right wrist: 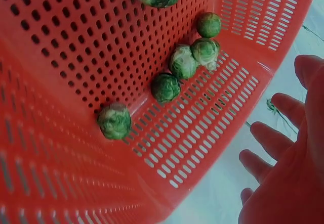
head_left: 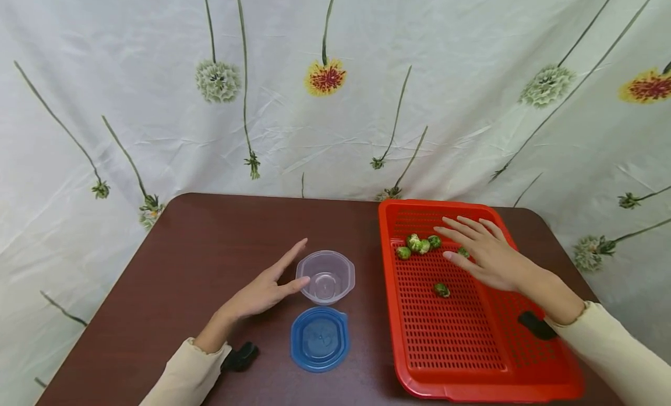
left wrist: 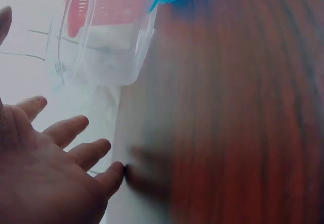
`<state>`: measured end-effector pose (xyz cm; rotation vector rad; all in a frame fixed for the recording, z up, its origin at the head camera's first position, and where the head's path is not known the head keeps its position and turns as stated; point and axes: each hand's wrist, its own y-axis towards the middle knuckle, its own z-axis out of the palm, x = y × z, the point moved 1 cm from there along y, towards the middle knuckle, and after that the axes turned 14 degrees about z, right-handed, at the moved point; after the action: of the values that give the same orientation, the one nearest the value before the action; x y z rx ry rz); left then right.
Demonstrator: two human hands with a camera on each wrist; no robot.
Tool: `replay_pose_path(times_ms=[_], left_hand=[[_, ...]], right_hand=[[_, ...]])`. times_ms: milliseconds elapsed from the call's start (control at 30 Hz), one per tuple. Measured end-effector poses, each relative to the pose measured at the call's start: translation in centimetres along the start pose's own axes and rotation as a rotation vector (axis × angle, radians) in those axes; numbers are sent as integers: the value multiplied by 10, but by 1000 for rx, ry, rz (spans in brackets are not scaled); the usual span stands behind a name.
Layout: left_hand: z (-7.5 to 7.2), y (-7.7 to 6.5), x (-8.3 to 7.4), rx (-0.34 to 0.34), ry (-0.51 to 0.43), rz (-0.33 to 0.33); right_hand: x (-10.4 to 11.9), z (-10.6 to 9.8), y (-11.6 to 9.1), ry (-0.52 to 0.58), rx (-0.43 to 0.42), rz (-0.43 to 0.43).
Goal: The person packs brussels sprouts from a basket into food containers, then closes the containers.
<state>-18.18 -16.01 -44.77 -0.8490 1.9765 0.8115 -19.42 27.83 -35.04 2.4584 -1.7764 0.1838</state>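
Note:
My left hand [head_left: 262, 290] is spread beside a clear plastic container [head_left: 326, 278], its thumb overlapping the near rim in the head view. In the left wrist view the fingers [left wrist: 91, 153] are apart and hold nothing; the container [left wrist: 109, 57] stands just beyond. Over the red basket [head_left: 390, 313] hovers my right hand [head_left: 490, 251], fingers extended, nothing in it. Several Brussels sprouts [head_left: 414, 242] cluster at the basket's far left, and a single sprout [head_left: 441, 290] lies nearer its middle. Another sprout [head_left: 463, 251] shows partly behind the right hand. The right wrist view shows these sprouts [right wrist: 165, 87] inside the basket.
A blue lid [head_left: 320, 339] lies flat on the dark brown table [head_left: 209, 237], in front of the container. The tall-walled basket takes up the table's right side. Behind the table hangs a white flowered cloth [head_left: 283, 132].

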Motion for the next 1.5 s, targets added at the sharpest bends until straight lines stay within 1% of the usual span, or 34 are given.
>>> replay_pose_path(times_ms=[233,333,433,700,900,1100,1367,1500], left_hand=[[3,4,4,-27,-195,88],[6,4,6,-28,-268,86],[8,4,7,-21,-316,67],[9,2,8,-33,-360,32],[8,2,8,-35,-416,12],[9,1,11,-32,-468,-5],[8,3,11,-32,-492,0],[8,3,11,-30,-501,0]], right_hand=[[4,5,12,4,5,-3],[6,6,18,4,7,-15],[8,9,24,16,11,-29],[10,18,39,60,61,-43],[13,22,50,94,81,-101],[14,29,62,149,120,-150],[9,38,73,208,151,-154],[6,42,77,248,159,-124]])
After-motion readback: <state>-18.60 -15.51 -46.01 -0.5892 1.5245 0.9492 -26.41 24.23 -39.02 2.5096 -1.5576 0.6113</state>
